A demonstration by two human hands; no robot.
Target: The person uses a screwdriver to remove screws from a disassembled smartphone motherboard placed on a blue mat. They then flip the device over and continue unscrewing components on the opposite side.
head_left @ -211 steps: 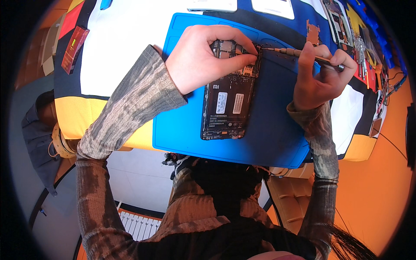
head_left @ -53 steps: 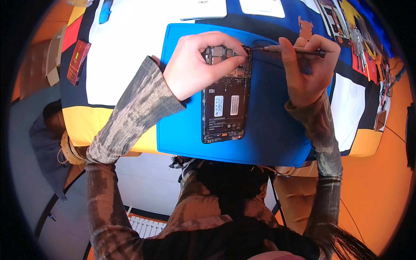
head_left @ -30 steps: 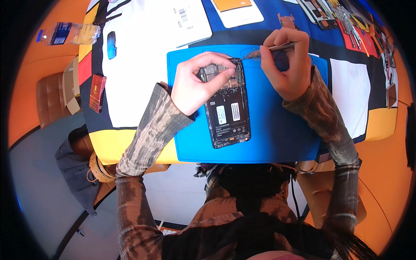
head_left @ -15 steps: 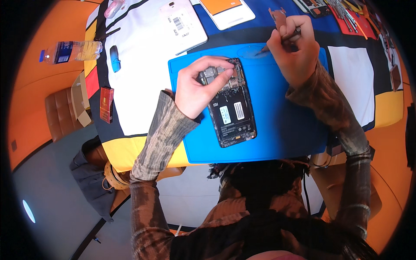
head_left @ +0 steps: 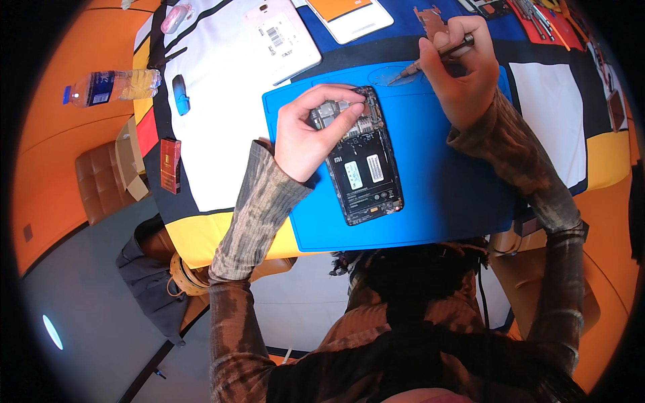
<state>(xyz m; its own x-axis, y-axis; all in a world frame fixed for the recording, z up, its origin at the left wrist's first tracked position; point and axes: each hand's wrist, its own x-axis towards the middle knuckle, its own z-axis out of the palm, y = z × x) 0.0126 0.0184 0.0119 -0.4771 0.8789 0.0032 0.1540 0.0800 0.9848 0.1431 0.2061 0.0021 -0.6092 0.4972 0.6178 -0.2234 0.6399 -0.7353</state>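
An opened smartphone lies back up on a blue mat, its battery and circuit board bare. My left hand is closed over its upper end, thumb and forefinger pinched together at the top edge; whether a small part sits between them is hidden. My right hand grips a slim screwdriver like a pen. The driver's tip points left and down at a clear oval area near the mat's far edge. Just beyond that hand is a copper-coloured phone part.
A white phone back cover and a white phone box with orange lie at the far side. Tools on a red pouch are far right. On the left are a water bottle, a blue tool and a red box.
My right hand has turned so the screwdriver lies flatter and more of it shows. The left hand stays on the phone. The whole view has shifted slightly.
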